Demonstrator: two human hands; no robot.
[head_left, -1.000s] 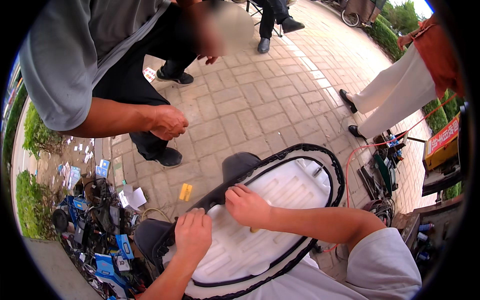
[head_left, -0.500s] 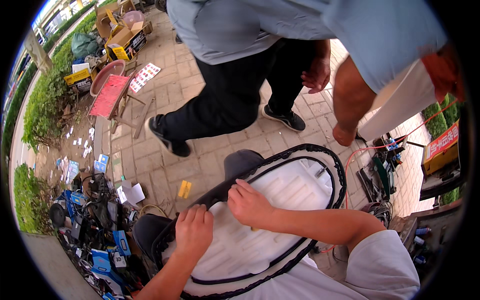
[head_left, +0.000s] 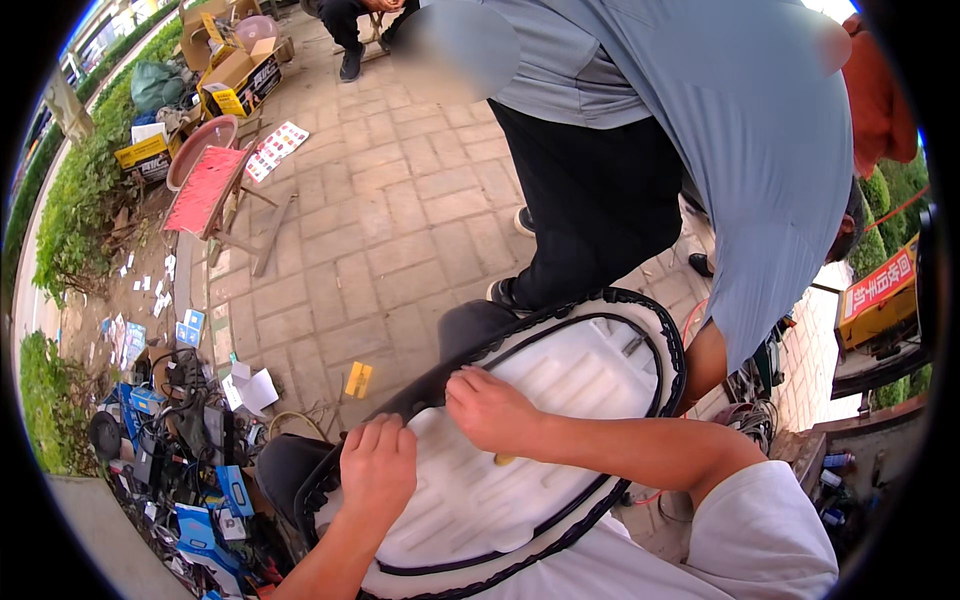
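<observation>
An upturned seat, with a white moulded plastic base (head_left: 560,400) ringed by black trim (head_left: 672,375) and dark padded covering (head_left: 470,330), lies across my lap. My left hand (head_left: 378,455) has its fingers curled over the dark edge of the seat at the lower left. My right hand (head_left: 488,408) grips the same edge a little farther along, near the middle, its fingertips bent over it and its palm above the white base. A small yellow fitting (head_left: 505,458) shows on the base below my right wrist. What lies under my curled fingertips is hidden.
A co-worker in blue-grey (head_left: 720,120) bends down beside the seat's right end. Behind are a seated person (head_left: 345,25) and someone in red (head_left: 870,90). At left lie a red stool (head_left: 205,185), cartons (head_left: 240,80) and heaped parts (head_left: 180,440). A red hose (head_left: 905,205) runs at right.
The co-worker has stepped from the left across to the right and now bends low beside the seat, uncovering the stool and cartons. My hands and the seat have barely moved.
</observation>
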